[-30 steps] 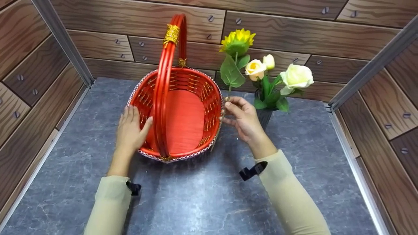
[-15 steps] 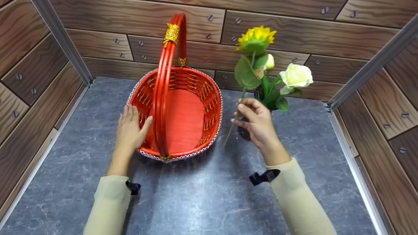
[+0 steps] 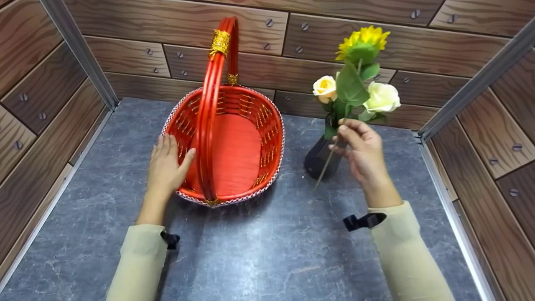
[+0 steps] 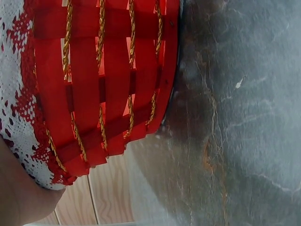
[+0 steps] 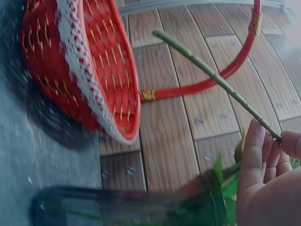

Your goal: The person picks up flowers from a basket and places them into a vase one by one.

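Note:
My right hand (image 3: 363,152) pinches the stem of a yellow sunflower (image 3: 363,44) between thumb and fingertips. Its bare stem (image 5: 202,66) slants down past the hand, and its leaf overlaps the flowers behind in the head view. Behind that hand stands a dark glass vase (image 3: 319,156) with a peach rose (image 3: 325,88) and a pale cream rose (image 3: 382,97). My left hand (image 3: 167,165) rests on the left rim of a red woven basket (image 3: 238,154), fingers straight and thumb over the inside. White and red lace trim (image 4: 23,113) edges the basket.
A tall red handle (image 3: 209,108) with gold wrapping arches over the basket. The grey marbled tabletop (image 3: 246,251) lies under everything. Wood-patterned panels (image 3: 138,54) close off the back and both sides, with metal strips (image 3: 480,75) at the corners.
My right hand has carried the sunflower rightward, from beside the basket's right rim to in front of the vase. My left hand and the basket have stayed in place.

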Available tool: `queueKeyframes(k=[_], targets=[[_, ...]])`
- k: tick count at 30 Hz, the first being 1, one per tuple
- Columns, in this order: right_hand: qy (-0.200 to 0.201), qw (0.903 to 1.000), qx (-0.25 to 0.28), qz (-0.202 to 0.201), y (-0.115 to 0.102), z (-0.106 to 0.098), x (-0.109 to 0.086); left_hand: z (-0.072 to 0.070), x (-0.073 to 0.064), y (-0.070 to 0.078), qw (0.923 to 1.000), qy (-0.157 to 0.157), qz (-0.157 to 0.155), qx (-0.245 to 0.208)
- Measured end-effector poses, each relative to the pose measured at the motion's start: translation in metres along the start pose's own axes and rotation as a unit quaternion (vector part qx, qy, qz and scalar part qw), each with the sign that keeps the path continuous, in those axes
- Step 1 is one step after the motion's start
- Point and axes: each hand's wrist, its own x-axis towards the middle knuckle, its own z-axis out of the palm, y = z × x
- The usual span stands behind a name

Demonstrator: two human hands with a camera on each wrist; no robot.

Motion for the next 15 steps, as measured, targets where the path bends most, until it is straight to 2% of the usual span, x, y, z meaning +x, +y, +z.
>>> queueKeyframes(k=[8, 15], targets=[[0.001, 0.9990, 0.036, -0.026, -0.025, -0.020, 0.012, -0.003, 0.002, 0.001, 1.0000, 0.003, 0.003, 0.003], [0.029, 0.9958, 0.051, -0.070, -0.042, -0.028, 0.026, 0.001, 0.001, -0.001, 0.9999, 0.011, 0.009, 0.001]])
